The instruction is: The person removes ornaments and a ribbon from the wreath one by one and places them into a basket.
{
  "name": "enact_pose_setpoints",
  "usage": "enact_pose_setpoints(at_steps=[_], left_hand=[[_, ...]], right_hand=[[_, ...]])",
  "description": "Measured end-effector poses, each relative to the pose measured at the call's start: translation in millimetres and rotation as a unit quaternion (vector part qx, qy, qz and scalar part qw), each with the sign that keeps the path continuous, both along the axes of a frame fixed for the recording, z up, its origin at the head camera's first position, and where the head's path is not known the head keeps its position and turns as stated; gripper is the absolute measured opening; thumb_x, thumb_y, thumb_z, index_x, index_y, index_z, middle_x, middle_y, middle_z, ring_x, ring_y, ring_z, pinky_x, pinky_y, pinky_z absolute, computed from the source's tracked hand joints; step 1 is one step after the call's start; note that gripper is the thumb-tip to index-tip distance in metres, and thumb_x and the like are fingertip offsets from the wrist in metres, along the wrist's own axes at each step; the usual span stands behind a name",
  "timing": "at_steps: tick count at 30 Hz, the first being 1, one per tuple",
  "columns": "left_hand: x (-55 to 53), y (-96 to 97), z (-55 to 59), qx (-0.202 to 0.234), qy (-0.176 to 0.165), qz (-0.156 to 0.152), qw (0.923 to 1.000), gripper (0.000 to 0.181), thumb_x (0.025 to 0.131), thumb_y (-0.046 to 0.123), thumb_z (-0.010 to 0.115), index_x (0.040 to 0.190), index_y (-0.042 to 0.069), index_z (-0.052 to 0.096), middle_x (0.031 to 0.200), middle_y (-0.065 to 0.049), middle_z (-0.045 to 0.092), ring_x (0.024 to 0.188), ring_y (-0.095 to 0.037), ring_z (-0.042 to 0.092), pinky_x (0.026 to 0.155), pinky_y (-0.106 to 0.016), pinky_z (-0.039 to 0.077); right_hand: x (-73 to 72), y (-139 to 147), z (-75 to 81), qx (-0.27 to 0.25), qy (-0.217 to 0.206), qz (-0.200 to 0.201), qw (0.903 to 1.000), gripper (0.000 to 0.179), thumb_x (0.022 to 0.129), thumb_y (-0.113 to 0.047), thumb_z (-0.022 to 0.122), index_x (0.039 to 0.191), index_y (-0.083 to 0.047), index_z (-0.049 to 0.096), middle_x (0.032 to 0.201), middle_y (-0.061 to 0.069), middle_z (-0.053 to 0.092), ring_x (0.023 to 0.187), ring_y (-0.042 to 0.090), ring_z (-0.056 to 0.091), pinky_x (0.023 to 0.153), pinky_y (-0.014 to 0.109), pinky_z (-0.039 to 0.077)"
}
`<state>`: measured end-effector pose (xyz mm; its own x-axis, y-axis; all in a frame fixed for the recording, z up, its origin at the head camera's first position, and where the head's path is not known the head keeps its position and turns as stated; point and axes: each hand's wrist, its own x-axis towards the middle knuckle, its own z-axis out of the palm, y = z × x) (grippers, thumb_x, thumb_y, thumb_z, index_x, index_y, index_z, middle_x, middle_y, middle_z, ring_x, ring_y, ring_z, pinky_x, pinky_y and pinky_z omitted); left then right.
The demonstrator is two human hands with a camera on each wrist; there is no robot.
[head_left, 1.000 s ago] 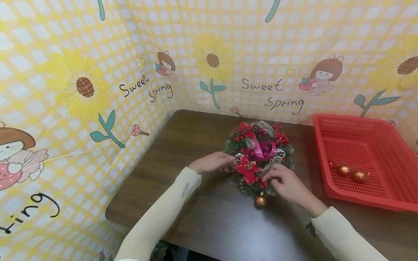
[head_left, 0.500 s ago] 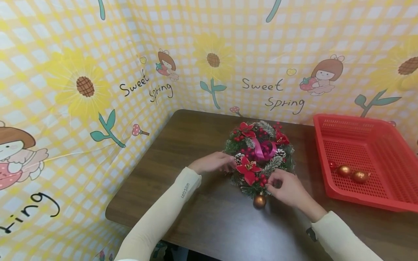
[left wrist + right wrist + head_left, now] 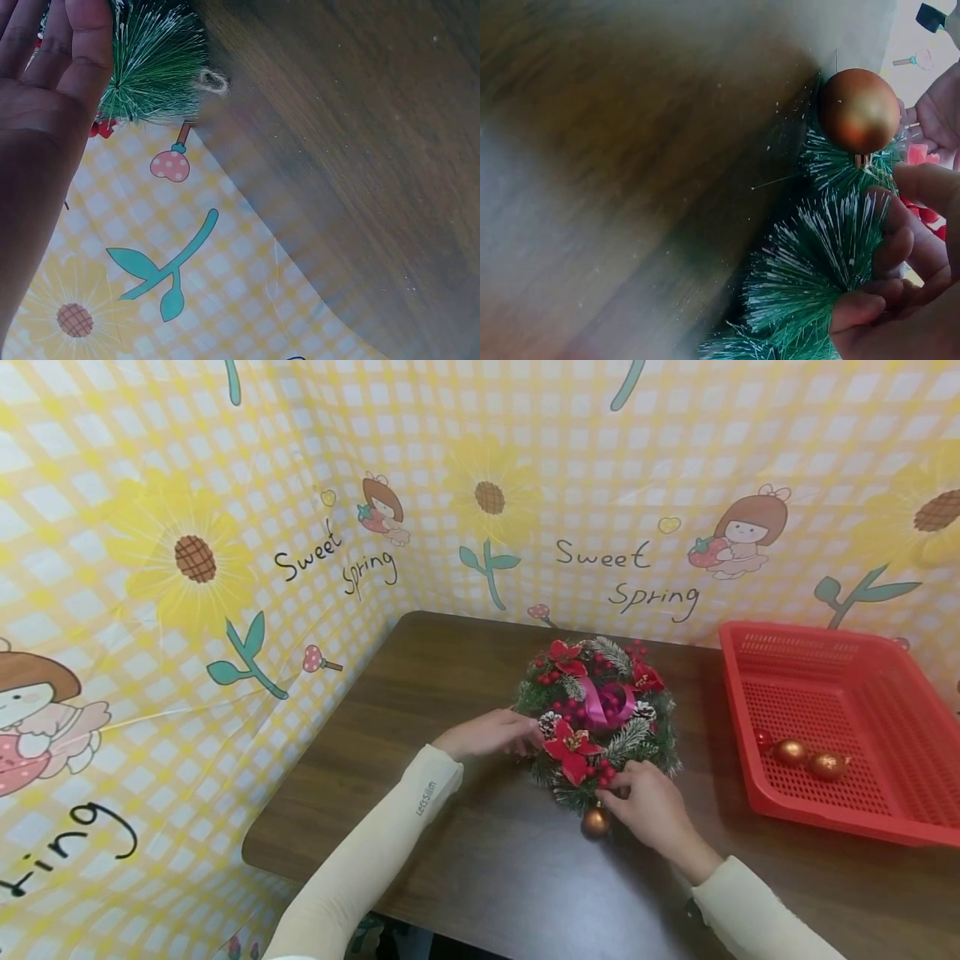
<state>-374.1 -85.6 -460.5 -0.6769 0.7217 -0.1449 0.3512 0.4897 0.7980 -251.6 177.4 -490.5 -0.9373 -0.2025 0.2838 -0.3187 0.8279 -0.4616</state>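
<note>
A green Christmas wreath (image 3: 626, 745) with red poinsettias, berries, pine cones and a purple ribbon lies on the table. At its near edge hangs a copper-gold Christmas ball (image 3: 596, 821), its cap (image 3: 862, 161) towards the greenery. My right hand (image 3: 651, 806) is at the wreath's near right side, thumb and index finger pinched close above the cap. A thin string there is hard to make out. Its other fingers curl by the frosted needles (image 3: 810, 277). My left hand (image 3: 491, 734) rests against the wreath's left side, fingers extended, tips partly hidden by it.
A red plastic basket (image 3: 862, 693) stands on the right, holding two gold balls (image 3: 790, 752) and a small red one (image 3: 762, 739). Yellow checked cloth (image 3: 420, 460) hangs behind and to the left of the brown table (image 3: 360, 743).
My right hand drew back to the right from the berries, then came down and left to just above the ball's cap. The left hand has stayed in place.
</note>
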Motion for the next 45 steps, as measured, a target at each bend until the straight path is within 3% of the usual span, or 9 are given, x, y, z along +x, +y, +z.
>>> enact_pose_setpoints(at_steps=[5,20,31,45], left_hand=[[0.3,0.5,0.0,-0.003,-0.002,-0.001,1.0,0.041,0.102,0.038,0.035,0.108,0.014,0.068,0.107,-0.008,0.067,0.088,-0.021,0.063,0.079,-0.045,0.05],[1.7,3.2,2.3,-0.004,0.005,-0.003,1.0,0.043,0.103,0.037,0.034,0.108,0.012,0.068,0.104,-0.007,0.067,0.089,-0.024,0.064,0.078,-0.045,0.05],[-0.1,2.4,-0.4,-0.01,0.012,-0.003,0.9999,0.042,0.102,0.037,0.033,0.107,0.014,0.068,0.104,-0.006,0.067,0.086,-0.019,0.063,0.078,-0.045,0.05],[0.0,1.8,-1.0,-0.006,0.012,-0.004,0.9999,0.044,0.102,0.041,0.034,0.107,0.014,0.068,0.105,-0.008,0.067,0.087,-0.022,0.064,0.078,-0.045,0.051]], right_hand=[[-0.8,-2.3,-2.7,0.001,0.012,-0.007,0.9999,0.011,0.077,-0.02,0.076,0.07,-0.013,0.072,0.061,-0.007,0.039,0.061,0.015,0.035,0.051,0.03,0.03],[-0.7,0.1,-4.5,-0.043,0.014,-0.019,0.9988,0.012,0.076,-0.016,0.08,0.072,-0.013,0.069,0.064,-0.008,0.041,0.065,0.014,0.039,0.055,0.03,0.033],[0.2,7.3,-3.9,-0.082,0.055,-0.001,0.9951,0.01,0.075,-0.013,0.081,0.076,-0.016,0.071,0.069,-0.012,0.051,0.069,0.01,0.046,0.059,0.031,0.04],[2.9,8.0,2.9,-0.109,0.087,-0.003,0.9903,0.009,0.075,-0.012,0.08,0.079,-0.015,0.073,0.072,-0.014,0.05,0.069,0.011,0.042,0.057,0.028,0.036]])
